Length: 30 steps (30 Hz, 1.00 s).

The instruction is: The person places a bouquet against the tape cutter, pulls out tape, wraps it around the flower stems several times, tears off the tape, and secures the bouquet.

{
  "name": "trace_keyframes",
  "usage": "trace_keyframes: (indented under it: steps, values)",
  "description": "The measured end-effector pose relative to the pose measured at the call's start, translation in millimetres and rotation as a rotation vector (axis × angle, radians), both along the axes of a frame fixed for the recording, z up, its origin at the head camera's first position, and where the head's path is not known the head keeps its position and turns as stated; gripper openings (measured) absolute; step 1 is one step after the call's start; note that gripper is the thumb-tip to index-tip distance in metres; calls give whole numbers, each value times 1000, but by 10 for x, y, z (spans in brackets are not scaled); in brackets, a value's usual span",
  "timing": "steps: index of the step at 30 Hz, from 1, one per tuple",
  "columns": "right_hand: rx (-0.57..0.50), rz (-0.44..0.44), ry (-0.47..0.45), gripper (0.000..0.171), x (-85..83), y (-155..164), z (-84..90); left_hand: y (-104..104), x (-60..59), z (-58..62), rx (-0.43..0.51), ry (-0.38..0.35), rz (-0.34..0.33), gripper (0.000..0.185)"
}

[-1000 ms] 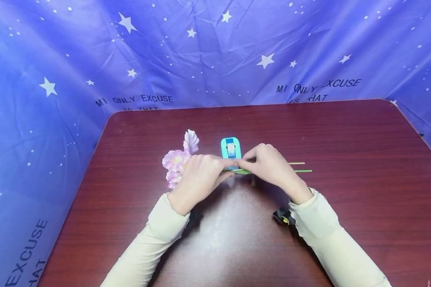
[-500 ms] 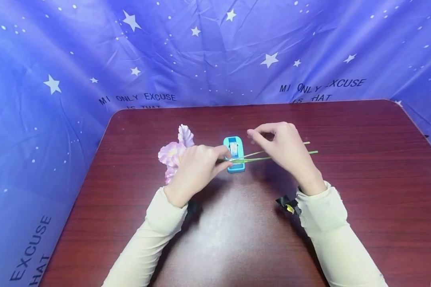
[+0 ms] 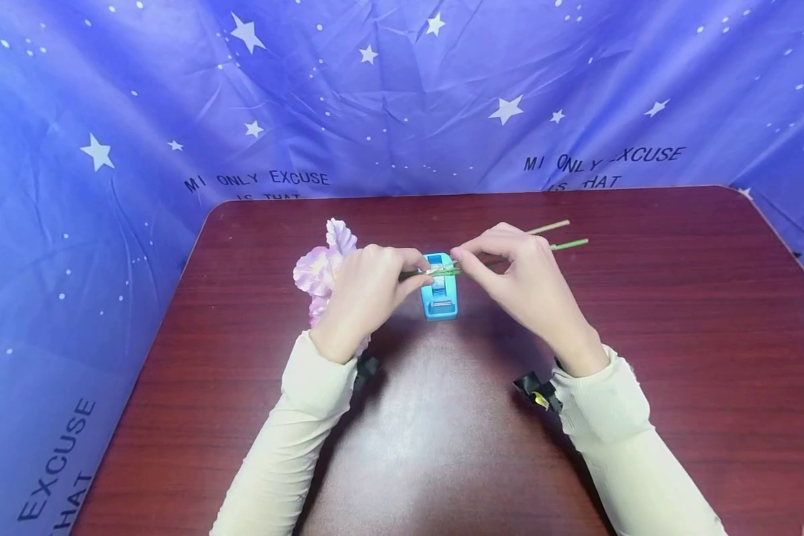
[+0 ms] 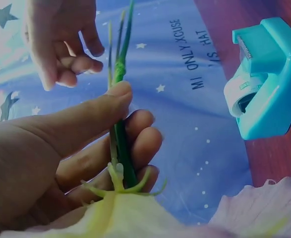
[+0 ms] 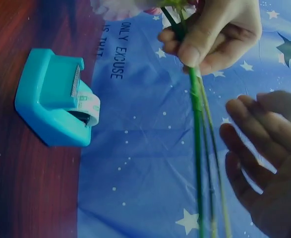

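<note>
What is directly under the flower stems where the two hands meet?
The blue tape dispenser stands on the table below the raised stems. Its far end is covered by the left hand and right hand.

The tape dispenser [image 3: 439,296] stands on the tabletop [image 3: 643,335] directly under the stems [image 3: 509,249], blocking any straight drop between the left hand [image 3: 365,298] and right hand [image 3: 529,286]. The flowers [image 3: 321,272] crowd the left side. To the right and front, bare tabletop leaves wide passage; the starry cloth [image 3: 402,97] walls in the back and both sides.
</note>
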State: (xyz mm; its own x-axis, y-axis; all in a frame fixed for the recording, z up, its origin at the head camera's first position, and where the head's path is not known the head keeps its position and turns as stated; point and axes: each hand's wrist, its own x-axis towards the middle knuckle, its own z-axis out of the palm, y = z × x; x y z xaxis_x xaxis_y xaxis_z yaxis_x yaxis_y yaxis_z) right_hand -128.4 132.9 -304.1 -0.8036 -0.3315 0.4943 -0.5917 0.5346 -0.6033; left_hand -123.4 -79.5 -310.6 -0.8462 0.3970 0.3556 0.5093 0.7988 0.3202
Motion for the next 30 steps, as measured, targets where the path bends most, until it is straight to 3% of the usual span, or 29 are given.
trace_keyframes:
  steps: [6,9,12,17,20,30]
  values:
    - [91,151,-57,7,4,-48,-53,-121,-25,51,164,-45,2,13]
    - [132,152,-120,9,-26,-81,-116,-165,-16,94,277,-83,-7,12]
    - [79,117,-158,14,-57,-116,-173,-181,-3,131,355,-118,-36,13]
    - [-80,164,-183,19,-76,-161,-220,-169,19,154,405,-165,-95,14]
    - [-136,182,-192,10,-78,-180,-237,-163,29,157,430,-196,-115,13]
    - [-161,137,-178,8,-71,-188,-238,-147,39,170,447,-178,-148,16]
